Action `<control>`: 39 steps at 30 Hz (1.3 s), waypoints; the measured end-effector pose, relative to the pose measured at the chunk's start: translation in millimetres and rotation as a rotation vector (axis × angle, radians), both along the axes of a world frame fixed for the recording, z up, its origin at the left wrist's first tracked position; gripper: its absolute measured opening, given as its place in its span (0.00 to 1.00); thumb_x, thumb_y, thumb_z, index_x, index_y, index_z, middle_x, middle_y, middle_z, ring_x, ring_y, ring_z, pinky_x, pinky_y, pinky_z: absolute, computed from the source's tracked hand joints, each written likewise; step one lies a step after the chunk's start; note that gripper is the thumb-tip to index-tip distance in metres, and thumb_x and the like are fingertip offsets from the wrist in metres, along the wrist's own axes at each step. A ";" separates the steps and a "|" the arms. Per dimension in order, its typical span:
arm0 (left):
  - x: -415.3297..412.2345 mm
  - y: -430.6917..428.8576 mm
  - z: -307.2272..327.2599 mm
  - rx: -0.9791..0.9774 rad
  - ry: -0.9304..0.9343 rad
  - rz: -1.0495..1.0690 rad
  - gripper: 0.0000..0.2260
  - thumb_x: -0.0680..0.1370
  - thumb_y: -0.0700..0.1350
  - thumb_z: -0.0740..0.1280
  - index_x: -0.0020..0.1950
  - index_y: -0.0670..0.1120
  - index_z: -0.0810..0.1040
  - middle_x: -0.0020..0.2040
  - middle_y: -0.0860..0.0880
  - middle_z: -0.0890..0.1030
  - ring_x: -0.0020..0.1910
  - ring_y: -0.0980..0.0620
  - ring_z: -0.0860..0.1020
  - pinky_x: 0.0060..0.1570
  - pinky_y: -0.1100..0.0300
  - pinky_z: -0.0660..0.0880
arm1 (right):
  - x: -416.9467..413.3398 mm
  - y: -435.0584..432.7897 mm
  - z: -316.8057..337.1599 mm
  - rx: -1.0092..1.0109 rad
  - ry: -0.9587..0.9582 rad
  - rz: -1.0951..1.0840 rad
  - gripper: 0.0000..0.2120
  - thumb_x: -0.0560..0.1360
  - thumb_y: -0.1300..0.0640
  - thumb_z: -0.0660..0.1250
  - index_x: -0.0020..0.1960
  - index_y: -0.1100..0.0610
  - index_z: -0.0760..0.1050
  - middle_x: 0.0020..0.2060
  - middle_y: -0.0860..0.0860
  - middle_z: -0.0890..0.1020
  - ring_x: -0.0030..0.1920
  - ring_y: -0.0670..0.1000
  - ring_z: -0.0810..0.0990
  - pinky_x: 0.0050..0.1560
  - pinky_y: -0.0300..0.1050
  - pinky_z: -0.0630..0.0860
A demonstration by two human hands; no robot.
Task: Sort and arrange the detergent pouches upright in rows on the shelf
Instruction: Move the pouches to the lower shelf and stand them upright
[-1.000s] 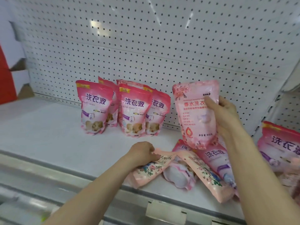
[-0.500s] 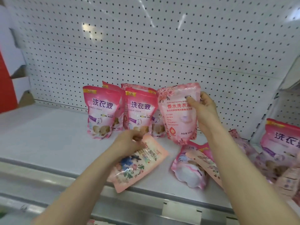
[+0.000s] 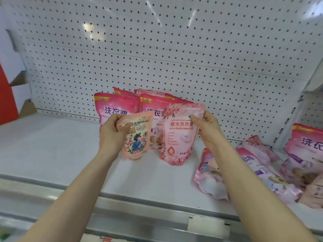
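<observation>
My left hand point(image 3: 111, 135) grips a peach floral pouch point(image 3: 135, 138) by its upper left corner and holds it upright just above the white shelf point(image 3: 52, 154). My right hand point(image 3: 208, 130) pinches the top right of a pale pink blossom pouch point(image 3: 178, 137), which stands upright with its base at the shelf. Behind both, several bright pink pouches point(image 3: 115, 105) stand upright in a group against the pegboard. To the right, a heap of pink pouches point(image 3: 258, 165) lies flat, partly hidden by my right forearm.
A white pegboard back wall point(image 3: 174, 49) closes the shelf. A metal front rail with a price tag point(image 3: 208, 226) runs along the near edge. A side panel point(image 3: 290, 119) divides off the right bay, where another pink pouch point(image 3: 307, 145) stands. Cardboard and a red panel sit far left.
My left hand has lifted the floral pouch from flat on the shelf to upright. My right hand has lowered the blossom pouch leftward and down in front of the standing group.
</observation>
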State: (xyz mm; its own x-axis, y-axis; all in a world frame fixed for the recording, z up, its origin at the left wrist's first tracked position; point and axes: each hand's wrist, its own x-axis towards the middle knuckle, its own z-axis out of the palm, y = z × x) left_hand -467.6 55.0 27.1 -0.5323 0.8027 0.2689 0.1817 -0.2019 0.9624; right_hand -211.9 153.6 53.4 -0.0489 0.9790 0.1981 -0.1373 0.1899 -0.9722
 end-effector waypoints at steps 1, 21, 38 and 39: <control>0.0 1.1 -2.1 -0.006 0.029 0.003 0.12 0.76 0.38 0.68 0.45 0.57 0.75 0.47 0.50 0.82 0.47 0.44 0.82 0.46 0.39 0.80 | 2.4 -0.1 1.3 0.007 -0.021 -0.009 0.11 0.76 0.68 0.68 0.58 0.60 0.76 0.50 0.56 0.83 0.47 0.53 0.83 0.41 0.42 0.80; 131.5 3.9 -21.1 0.161 0.901 -0.415 0.10 0.77 0.42 0.67 0.58 0.50 0.80 0.53 0.52 0.80 0.45 0.56 0.79 0.50 0.56 0.76 | 167.8 -53.4 -0.5 -0.008 -1.067 -0.467 0.17 0.77 0.54 0.68 0.66 0.53 0.74 0.60 0.55 0.81 0.57 0.55 0.80 0.59 0.54 0.77; 227.0 35.2 -35.1 -0.489 0.134 -0.570 0.31 0.74 0.38 0.72 0.74 0.40 0.63 0.69 0.40 0.72 0.56 0.49 0.76 0.52 0.57 0.77 | 195.3 -17.9 -29.7 -0.493 -1.099 -0.226 0.37 0.71 0.45 0.75 0.69 0.66 0.65 0.43 0.57 0.79 0.32 0.54 0.78 0.29 0.42 0.73; 226.8 30.6 -35.5 -0.450 0.066 -0.574 0.31 0.73 0.35 0.72 0.74 0.40 0.63 0.68 0.39 0.72 0.54 0.50 0.76 0.45 0.62 0.78 | 195.3 -15.9 -26.2 -0.467 -1.030 -0.224 0.37 0.70 0.48 0.77 0.69 0.65 0.66 0.48 0.58 0.79 0.38 0.56 0.80 0.34 0.43 0.74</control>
State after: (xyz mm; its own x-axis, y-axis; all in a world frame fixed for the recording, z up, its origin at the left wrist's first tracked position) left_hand -240.8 85.6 -8.3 0.0116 0.9907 -0.1359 0.2266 0.1297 0.9653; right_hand -16.6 137.7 27.2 0.2072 0.9535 -0.2189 0.7538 -0.2982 -0.5856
